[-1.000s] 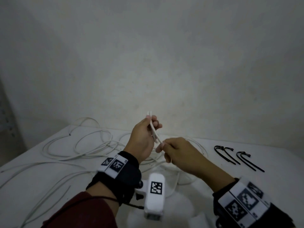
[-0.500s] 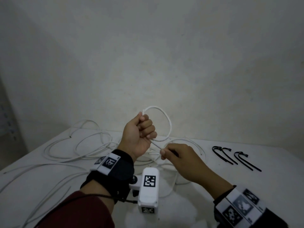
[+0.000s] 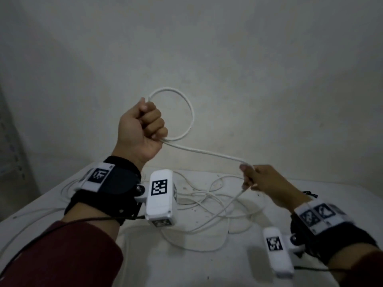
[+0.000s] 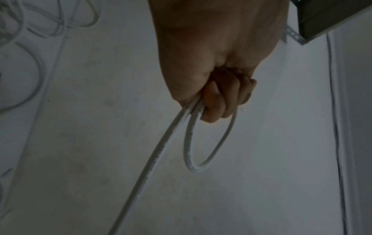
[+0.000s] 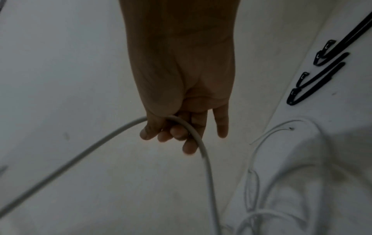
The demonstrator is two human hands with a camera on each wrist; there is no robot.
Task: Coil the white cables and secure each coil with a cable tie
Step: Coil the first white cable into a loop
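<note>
My left hand (image 3: pixel 145 125) is raised in a fist around a white cable (image 3: pixel 191 112), which forms one round loop beside the knuckles. In the left wrist view the loop (image 4: pixel 201 143) hangs from the curled fingers (image 4: pixel 219 101). From the fist the cable (image 3: pixel 207 153) runs down and right to my right hand (image 3: pixel 250 177), which holds it between thumb and fingers; the cable (image 5: pixel 193 132) bends over those fingers. Below that hand it drops to a loose tangle of white cable (image 3: pixel 207 199) on the table. Several black cable ties (image 5: pixel 322 76) lie on the table to the right.
The white table (image 3: pixel 186 266) stands against a plain grey wall (image 3: pixel 228 48). More white cable loops (image 4: pixel 40 23) lie on its left part. A metal bracket and a shelf corner (image 4: pixel 322 19) show at the far left.
My left hand has risen with the cable and the loop has grown wider. My right hand has slid right and away along the cable, drawing a longer stretch between the hands.
</note>
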